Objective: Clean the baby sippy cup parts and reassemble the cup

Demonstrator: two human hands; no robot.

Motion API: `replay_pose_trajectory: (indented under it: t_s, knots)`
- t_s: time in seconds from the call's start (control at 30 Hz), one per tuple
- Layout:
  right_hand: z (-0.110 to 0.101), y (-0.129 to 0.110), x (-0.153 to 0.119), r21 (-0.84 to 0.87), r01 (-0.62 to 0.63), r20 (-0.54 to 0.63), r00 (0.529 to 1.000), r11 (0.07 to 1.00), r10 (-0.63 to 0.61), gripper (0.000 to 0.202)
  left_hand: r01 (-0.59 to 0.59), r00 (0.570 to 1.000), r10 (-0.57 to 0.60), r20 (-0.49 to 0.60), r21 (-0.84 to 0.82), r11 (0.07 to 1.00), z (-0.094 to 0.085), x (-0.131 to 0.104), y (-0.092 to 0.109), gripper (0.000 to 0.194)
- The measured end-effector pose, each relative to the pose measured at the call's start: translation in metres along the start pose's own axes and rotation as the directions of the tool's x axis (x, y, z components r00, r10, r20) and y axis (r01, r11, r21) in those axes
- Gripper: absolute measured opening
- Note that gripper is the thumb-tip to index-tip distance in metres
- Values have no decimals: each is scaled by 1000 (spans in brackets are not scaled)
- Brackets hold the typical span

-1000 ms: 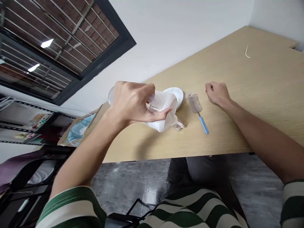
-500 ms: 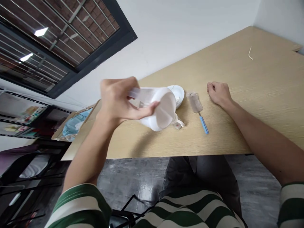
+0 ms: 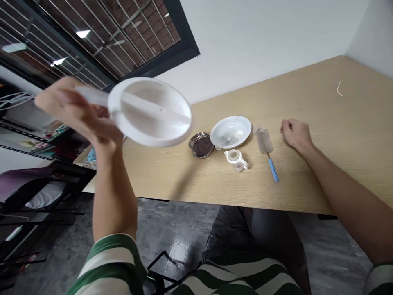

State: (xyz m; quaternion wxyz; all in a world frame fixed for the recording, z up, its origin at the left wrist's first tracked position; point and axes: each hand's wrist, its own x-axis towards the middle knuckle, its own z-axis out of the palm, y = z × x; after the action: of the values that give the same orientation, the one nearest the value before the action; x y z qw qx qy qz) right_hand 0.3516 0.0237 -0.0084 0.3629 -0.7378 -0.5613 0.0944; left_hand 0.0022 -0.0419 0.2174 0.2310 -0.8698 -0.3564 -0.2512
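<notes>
My left hand [image 3: 82,108], raised over the left part of the table, is wrapped round the handle of a white plastic jug [image 3: 147,108]. The jug is tipped so that one round end, with a strip across it, faces me; whether this is its mouth or base I cannot tell. Resting on the tabletop, my right hand [image 3: 296,132] is a loose fist with nothing visible in it. Nearest to it lies a bottle brush [image 3: 268,153] with pale bristles and a blue handle. A small two-handled cup [image 3: 236,159] stands left of the brush.
A white bowl [image 3: 219,127] with small clear and white parts stands behind the cup. Beside it is a round metal tin [image 3: 193,149]. A thin bent cream strip [image 3: 339,88] lies at the table's far right. A barred window [image 3: 132,28] is at upper left.
My left hand has lifted the jug up and left, turning its round end toward me. The tin and bowl now show fully. My right hand stays a fist on the table.
</notes>
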Motion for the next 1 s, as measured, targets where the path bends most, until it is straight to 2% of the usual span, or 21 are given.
replay_pose_trajectory:
  t_s: [0.03, 0.1, 0.23, 0.3, 0.5, 0.6, 0.7, 0.83, 0.9, 1.0]
  knots:
    - [0, 0, 0, 3, -1, 2, 1000, 1000, 1, 44, 4, 1000, -3, 9, -4, 1000, 6, 5, 5, 63]
    - [0, -1, -1, 4, 4, 6, 1000, 1000, -4, 43, 7, 1000, -7, 22, -9, 1000, 17, 23, 0, 62]
    - [0, 0, 0, -7, 29, -19, 999, 1000, -29, 46, 0, 996, -5, 94, 52, 999, 39, 78, -37, 59]
    - [1, 2, 1, -25, 39, -38, 998, 999, -40, 48, -22, 981, -3, 192, 130, 991, 57, 104, -45, 59]
    - [-1, 5, 2, -64, 51, -53, 997, 997, -54, 51, -200, 953, 158, 259, 147, 969, 125, 151, -14, 54]
    - [-3, 6, 2, -92, 62, -46, 997, 994, -66, 49, -197, 952, 164, 258, 106, 975, 140, 164, -23, 50]
    - [-3, 6, 2, -102, 50, -29, 998, 993, -54, 47, -143, 958, 124, 257, 54, 988, 135, 163, -55, 45]
    - [-1, 7, 3, -102, 28, -13, 999, 994, -29, 44, -47, 968, 19, 251, 105, 993, 106, 138, -93, 48]
    - [0, 7, 3, -96, 33, -5, 999, 995, -34, 43, -43, 976, 9, 218, 149, 988, 90, 122, -97, 54]
    - [0, 7, 2, -77, 43, 17, 999, 996, -41, 45, -85, 976, 51, 210, 153, 985, 76, 105, -81, 59]
